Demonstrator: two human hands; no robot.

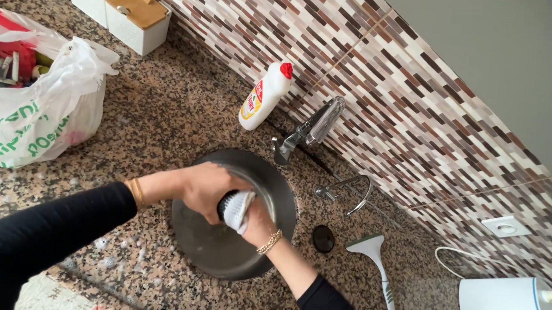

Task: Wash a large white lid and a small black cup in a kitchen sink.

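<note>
Evenly lit by soft, diffuse daylight, bright without harshness. Only faint shadow under both hands (233, 207), falling into the round metal sink (217, 248) below them. Mild sheen on that steel, stronger glare on the chrome tap (310, 128) just beyond the hands. Slight motion blur on the white brush (236, 209) between the hands. Sharp across the granite counter (162, 115); wide-angle bending of the tiled wall (421, 120) far from the hands.
</note>
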